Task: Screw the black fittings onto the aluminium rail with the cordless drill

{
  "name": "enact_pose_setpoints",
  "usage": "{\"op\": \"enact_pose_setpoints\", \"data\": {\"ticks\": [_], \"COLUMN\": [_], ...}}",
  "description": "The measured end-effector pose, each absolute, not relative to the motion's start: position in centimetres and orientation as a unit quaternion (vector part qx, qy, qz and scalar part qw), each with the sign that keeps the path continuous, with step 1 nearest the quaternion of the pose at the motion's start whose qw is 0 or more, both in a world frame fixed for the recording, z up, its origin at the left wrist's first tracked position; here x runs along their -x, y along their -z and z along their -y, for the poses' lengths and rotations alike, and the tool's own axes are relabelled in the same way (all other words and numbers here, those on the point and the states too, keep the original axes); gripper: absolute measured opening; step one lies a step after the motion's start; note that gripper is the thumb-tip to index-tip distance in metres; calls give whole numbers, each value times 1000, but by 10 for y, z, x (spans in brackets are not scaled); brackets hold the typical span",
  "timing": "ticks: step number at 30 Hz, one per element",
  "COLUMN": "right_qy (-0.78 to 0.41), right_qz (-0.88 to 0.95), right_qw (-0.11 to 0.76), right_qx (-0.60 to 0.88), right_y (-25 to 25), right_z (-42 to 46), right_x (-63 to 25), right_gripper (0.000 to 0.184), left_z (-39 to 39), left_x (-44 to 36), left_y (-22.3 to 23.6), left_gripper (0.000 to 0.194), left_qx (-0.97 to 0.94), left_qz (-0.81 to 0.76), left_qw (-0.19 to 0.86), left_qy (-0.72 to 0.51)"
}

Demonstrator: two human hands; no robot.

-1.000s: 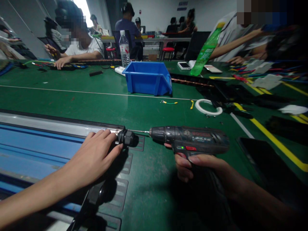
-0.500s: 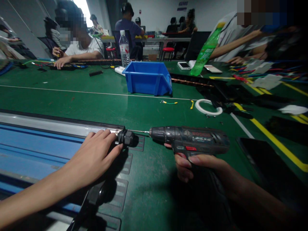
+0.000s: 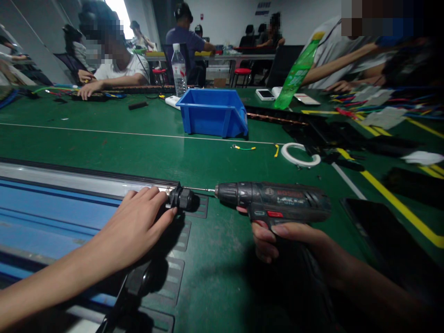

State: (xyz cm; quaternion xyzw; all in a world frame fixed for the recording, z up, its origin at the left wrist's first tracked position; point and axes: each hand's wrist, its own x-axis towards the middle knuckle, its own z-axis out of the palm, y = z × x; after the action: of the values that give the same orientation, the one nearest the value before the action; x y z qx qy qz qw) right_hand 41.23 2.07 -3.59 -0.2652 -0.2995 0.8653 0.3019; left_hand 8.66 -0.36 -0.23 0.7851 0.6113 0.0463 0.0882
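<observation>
A black cordless drill (image 3: 274,201) lies level in my right hand (image 3: 298,240), whose fingers wrap its grip. Its long thin bit (image 3: 197,188) points left and meets the black end of a long, silvery metal profile (image 3: 69,179). My left hand (image 3: 138,222) is closed over that end, fingers on top and thumb on the near side. Right by its fingertips, a black cable gland (image 3: 183,199) sticks out from the end. Below the hand, blue profiles (image 3: 45,203) lie alongside, and another black fitting (image 3: 138,277) is partly in shadow.
Beyond the drill stands a blue bin (image 3: 213,115). A white ring (image 3: 300,155) and a short green-yellow wire (image 3: 244,148) lie to its right. Bottles, including a green one (image 3: 298,71), stand farther back. A dark flat object (image 3: 385,236) lies right. Co-workers sit across the table.
My hands, the drill and the metal profile show no visible movement. In the background, co-workers' arms have shifted slightly.
</observation>
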Motion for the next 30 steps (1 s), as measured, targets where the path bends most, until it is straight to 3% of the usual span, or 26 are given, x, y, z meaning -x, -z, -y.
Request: {"op": "enact_pose_setpoints", "data": {"ticks": [15, 30], "right_qy": [-866, -865], "right_qz": [293, 288], "right_qw": [301, 304], "right_qx": [269, 277], "right_y": [36, 35], "right_z": [-20, -20], "right_x": [-411, -412], "right_gripper": [39, 47], "left_z": [5, 5], "left_x": [-86, -87], "left_y": [3, 3], "left_gripper": [31, 32], "left_qx": [-784, -784], "left_qz": [-612, -612], "left_qw": [86, 85], "left_qy": [-55, -62]}}
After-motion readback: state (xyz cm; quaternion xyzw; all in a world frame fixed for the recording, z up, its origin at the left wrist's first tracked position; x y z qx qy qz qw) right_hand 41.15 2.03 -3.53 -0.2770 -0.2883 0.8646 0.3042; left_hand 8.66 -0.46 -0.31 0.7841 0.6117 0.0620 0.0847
